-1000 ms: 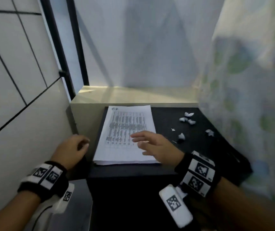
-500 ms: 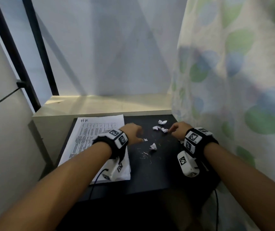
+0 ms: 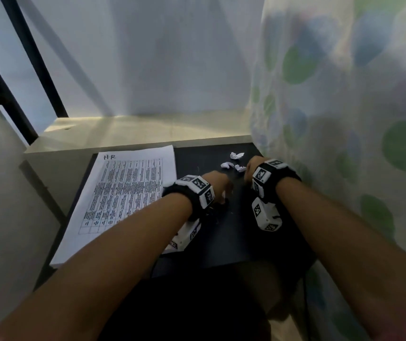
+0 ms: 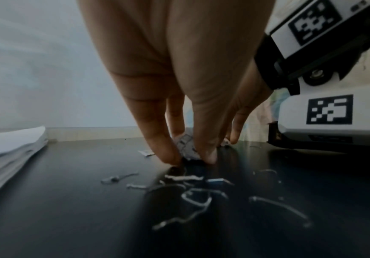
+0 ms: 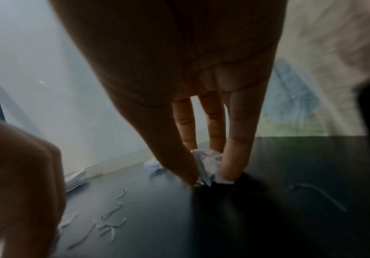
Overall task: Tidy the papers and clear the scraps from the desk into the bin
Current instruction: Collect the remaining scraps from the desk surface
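Observation:
A stack of printed papers (image 3: 128,193) lies on the left half of the black desk (image 3: 234,232). My left hand (image 4: 189,158) is fingertips-down on the desk and pinches a crumpled paper scrap (image 4: 187,148) between finger and thumb. My right hand (image 5: 209,176) pinches another crumpled scrap (image 5: 208,165) the same way, close to the curtain. In the head view both hands (image 3: 218,185) (image 3: 251,168) sit side by side. Three more crumpled scraps (image 3: 236,155) (image 3: 226,165) (image 3: 240,168) lie just beyond them. No bin is in view.
Thin paper slivers (image 4: 193,197) (image 5: 111,221) are scattered on the desk near my wrists. A spotted curtain (image 3: 344,119) hangs along the desk's right edge. A pale ledge (image 3: 147,129) runs behind the desk, and a wall (image 3: 0,205) stands to the left.
Both hands left the paper stack and moved right to the scraps. In the last half second the left hand came down over the middle scrap and the right hand closed on one by the curtain.

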